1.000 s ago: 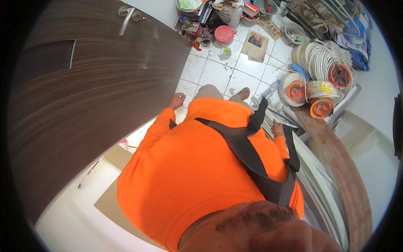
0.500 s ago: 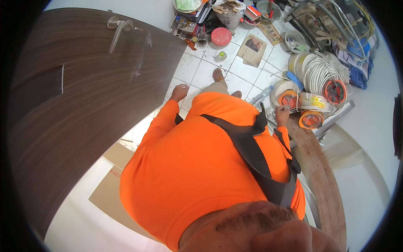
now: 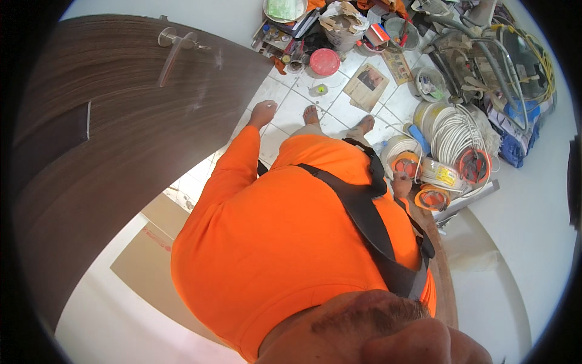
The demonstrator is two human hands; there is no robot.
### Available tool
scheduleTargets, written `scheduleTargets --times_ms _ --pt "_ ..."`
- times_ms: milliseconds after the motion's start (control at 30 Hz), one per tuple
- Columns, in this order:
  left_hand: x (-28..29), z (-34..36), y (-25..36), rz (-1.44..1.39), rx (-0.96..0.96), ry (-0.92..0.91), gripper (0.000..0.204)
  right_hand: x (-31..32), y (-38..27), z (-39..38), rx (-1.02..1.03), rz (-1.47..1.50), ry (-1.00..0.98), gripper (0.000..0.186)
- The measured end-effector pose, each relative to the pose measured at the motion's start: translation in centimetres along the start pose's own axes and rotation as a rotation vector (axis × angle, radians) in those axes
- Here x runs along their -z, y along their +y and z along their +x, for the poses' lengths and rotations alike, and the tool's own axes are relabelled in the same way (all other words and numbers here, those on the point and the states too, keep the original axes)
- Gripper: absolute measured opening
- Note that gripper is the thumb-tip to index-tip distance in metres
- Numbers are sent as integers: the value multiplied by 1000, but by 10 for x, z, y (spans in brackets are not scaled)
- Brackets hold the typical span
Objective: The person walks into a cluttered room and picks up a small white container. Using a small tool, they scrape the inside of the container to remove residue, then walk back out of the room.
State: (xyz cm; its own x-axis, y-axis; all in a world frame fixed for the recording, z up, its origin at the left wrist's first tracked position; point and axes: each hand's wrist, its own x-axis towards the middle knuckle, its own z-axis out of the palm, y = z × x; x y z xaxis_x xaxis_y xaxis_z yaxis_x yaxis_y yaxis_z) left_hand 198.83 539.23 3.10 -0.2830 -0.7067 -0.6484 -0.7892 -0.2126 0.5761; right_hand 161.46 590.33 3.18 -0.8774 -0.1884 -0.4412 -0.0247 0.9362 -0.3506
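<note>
My left hand point(image 3: 262, 114) hangs in front of me beside the brown door, its fingers curled closed. A small pale spot shows at its fingertips, too small to name. My right hand point(image 3: 401, 184) is low at my right side, by the orange-cored cable spool point(image 3: 405, 164). Its fingers are small and partly turned away, so I cannot make out their pose. Next to it lie another spool point(image 3: 432, 198) with an orange core and a large coil of white cable point(image 3: 454, 130).
The brown door point(image 3: 139, 133) with a metal handle point(image 3: 168, 60) stands at my left. Ahead on the tiled floor are a red-lidded tub point(image 3: 324, 62), a small bottle point(image 3: 318, 90), printed paper point(image 3: 367, 87) and buckets. Equipment with hoses point(image 3: 509, 67) is heaped far right. Cardboard point(image 3: 142, 258) lies behind left.
I have stepped forward, my right foot now showing fully. My left hand has moved slightly up and right; my right hand has dropped lower in the picture, with the cable spools shifting down.
</note>
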Motion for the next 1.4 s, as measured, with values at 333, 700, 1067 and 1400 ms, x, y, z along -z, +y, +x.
scheduleTargets --times_ms 333,700,1067,1400 --pt "-73 -79 21 -48 210 0 46 49 -4 201 64 143 -56 42" --pt "-68 -113 21 -182 284 -15 48 38 -73 251 55 526 -291 37" --pt "28 31 22 -252 211 82 39 -1 -127 123 56 52 -218 33" --pt "43 169 101 -360 90 -88 45 4 -91 57 58 78 -234 36"
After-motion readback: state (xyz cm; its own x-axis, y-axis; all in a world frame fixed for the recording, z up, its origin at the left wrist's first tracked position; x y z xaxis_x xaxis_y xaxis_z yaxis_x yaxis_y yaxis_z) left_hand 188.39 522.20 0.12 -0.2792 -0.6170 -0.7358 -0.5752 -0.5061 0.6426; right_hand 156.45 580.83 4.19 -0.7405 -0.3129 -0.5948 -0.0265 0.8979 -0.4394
